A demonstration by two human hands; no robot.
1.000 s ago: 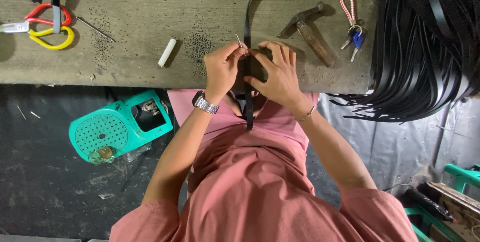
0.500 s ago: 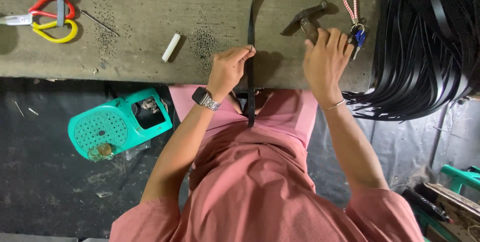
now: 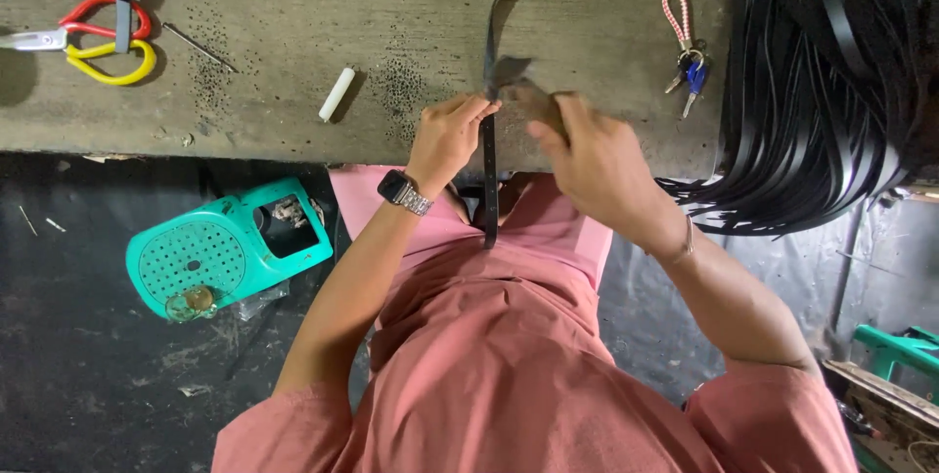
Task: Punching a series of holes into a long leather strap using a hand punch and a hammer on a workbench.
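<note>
My left hand (image 3: 445,135) pinches a black strap (image 3: 488,155), smooth with a faint sheen like leather or vinyl. My right hand (image 3: 592,155) grips a hammer (image 3: 523,91) with a dull grey metal head and a brown wooden-looking handle. The surface (image 3: 293,3) is rough, matt and gritty, like worn concrete. At ten o'clock lie scissors (image 3: 93,38) with glossy red and yellow plastic handles. At two o'clock hang glossy black strips (image 3: 831,91). My watch (image 3: 403,191) has a shiny metal band.
</note>
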